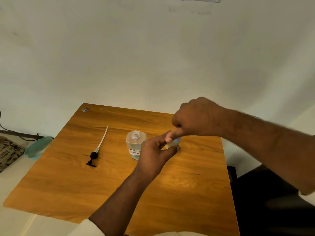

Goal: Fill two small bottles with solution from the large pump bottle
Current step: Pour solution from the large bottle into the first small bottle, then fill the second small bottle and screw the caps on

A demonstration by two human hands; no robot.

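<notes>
The large clear bottle (134,142) stands open on the wooden table (119,184), with a handwritten label and liquid inside. Its black pump head with a long white tube (97,150) lies flat to the left. My left hand (155,154) holds a small clear bottle (173,143) just right of the large bottle. My right hand (196,116) is above it, thumb and fingers pinched at the small bottle's top. The small bottle is mostly hidden by the fingers. A second small bottle is not visible.
A plain wall stands behind the table. On the floor at the left lie a teal object (38,146), a patterned bag (8,153) and a dark cable (15,132). A dark area (265,201) lies beyond the table's right edge.
</notes>
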